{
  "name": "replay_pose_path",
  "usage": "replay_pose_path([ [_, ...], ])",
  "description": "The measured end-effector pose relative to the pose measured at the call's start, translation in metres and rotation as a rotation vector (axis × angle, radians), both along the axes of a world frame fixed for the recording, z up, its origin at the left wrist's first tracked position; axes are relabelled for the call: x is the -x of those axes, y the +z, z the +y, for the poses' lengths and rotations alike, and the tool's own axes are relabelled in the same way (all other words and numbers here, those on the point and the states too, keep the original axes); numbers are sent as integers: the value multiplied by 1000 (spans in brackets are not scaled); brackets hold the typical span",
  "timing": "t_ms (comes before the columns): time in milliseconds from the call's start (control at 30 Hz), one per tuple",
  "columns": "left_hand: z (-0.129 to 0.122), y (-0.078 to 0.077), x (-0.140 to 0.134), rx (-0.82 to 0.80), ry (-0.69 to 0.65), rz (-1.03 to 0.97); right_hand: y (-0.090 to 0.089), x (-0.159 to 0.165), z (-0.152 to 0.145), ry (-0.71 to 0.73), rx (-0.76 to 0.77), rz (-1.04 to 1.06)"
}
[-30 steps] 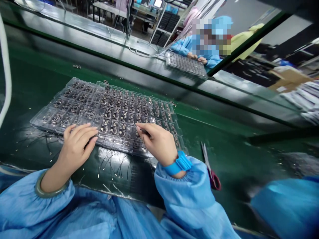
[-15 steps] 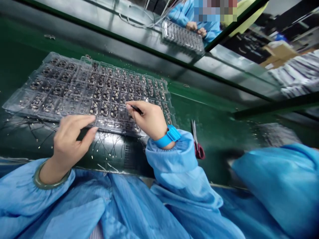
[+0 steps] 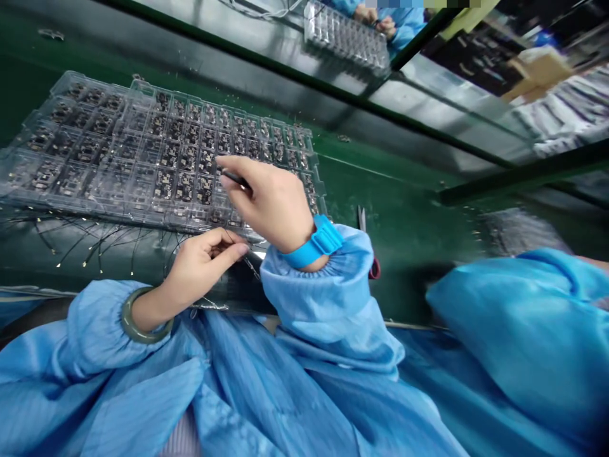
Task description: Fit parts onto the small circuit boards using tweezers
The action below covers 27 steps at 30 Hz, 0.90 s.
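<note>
- Plastic trays (image 3: 136, 130) of circuit boards (image 3: 184, 186) lay beneath and beyond the right hand (image 3: 273, 200), which gripped a slim dark tool (image 3: 236, 179).
- The left hand (image 3: 197, 263), nearer the wearer, was narrowed; whether it held anything could not be told.
- Black wires (image 3: 95, 238) spread left of that hand.

A loose, creased blue smock (image 3: 247, 381) covers the body, its sleeves (image 3: 323, 311) puffed and gathered at the cuffs. By the smock's right cuff sits a brighter blue wrist strap (image 3: 304, 253) with a chunky clasp (image 3: 328, 233); by its left cuff, a glossy green bangle (image 3: 128, 317); beneath its front, pale striped cloth (image 3: 183, 439).
</note>
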<state>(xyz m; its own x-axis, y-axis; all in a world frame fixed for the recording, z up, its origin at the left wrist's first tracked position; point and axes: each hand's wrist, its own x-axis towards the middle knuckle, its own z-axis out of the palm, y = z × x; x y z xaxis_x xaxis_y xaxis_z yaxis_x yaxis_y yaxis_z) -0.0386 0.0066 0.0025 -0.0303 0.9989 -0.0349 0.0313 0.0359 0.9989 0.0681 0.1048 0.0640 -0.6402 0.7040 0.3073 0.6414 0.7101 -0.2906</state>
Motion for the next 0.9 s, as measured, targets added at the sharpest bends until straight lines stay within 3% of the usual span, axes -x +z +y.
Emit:
replay_pose_path([
  [267,1,-3,1,54,35,-97,-4,-19,3,-103,105,112],
  [400,0,0,3,87,103,-219,5,-30,-7,-125,247,86],
  [533,-1,-3,5,89,176,-386,14,-47,-18,58,562,55],
  [633,-1,-4,5,87,205,-470,9,-53,-24,178,709,97],
  [800,-3,-1,6,85,205,-482,-1,-50,-28,74,669,155],
  [900,-9,3,13,59,188,-330,6,-45,-26,-63,549,294],
])
